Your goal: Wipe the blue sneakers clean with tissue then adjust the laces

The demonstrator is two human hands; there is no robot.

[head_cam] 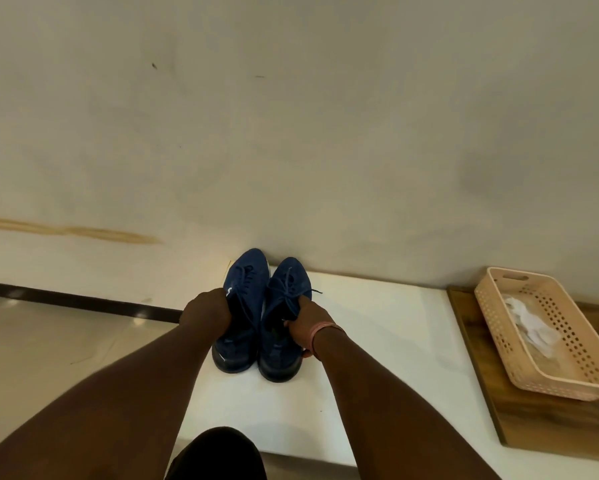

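Two dark blue suede sneakers stand side by side on a white surface [377, 317], toes toward the wall. My left hand [206, 311] grips the collar of the left sneaker [244, 282] at its opening. The right sneaker [286, 289] has my right hand [303, 323] curled over its collar edge, a pink band on that wrist. Blue laces are tied on both shoes, one lace end trailing right. White tissue [530, 318] lies in a beige basket at the right.
The perforated beige basket [499, 344] sits on a wooden board [478, 344] at the right edge of the white surface. A cream wall rises right behind the shoes. Tiled floor [48, 341] and a dark skirting strip lie to the left.
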